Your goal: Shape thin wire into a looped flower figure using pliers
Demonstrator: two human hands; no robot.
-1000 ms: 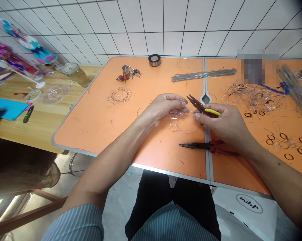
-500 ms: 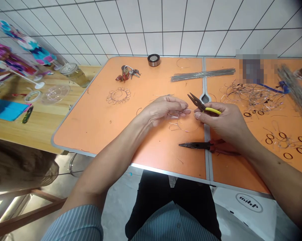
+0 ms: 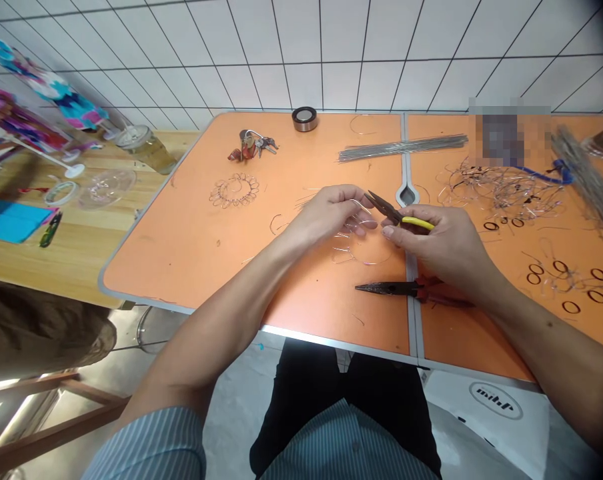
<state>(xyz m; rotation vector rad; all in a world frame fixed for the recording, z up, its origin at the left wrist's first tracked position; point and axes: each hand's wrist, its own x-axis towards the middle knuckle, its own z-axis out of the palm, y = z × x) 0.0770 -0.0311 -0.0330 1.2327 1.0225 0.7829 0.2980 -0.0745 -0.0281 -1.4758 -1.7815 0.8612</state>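
Note:
My left hand (image 3: 329, 217) pinches a thin looped wire piece (image 3: 354, 250), whose lower loops hang over the orange tabletop. My right hand (image 3: 434, 243) grips yellow-handled pliers (image 3: 389, 211), their dark jaws pointing left, close to the wire by my left fingertips. Whether the jaws touch the wire is hidden. Just below my right hand, red-handled needle-nose pliers (image 3: 401, 288) lie on the table. A finished wire flower (image 3: 235, 191) rests left of my hands.
The orange folding table (image 3: 181, 253) holds keys (image 3: 249, 145), a tape roll (image 3: 304, 119), straight wire rods (image 3: 402, 148), tangled wire (image 3: 501, 193) and small dark rings (image 3: 571, 287). A wooden table (image 3: 81, 283) with a cup (image 3: 146, 150) stands left. White tiles rise behind.
The yellow-handled pliers have moved slightly left, their jaws nearer my left fingers. My left hand has shifted a little. The whole view has drifted slightly.

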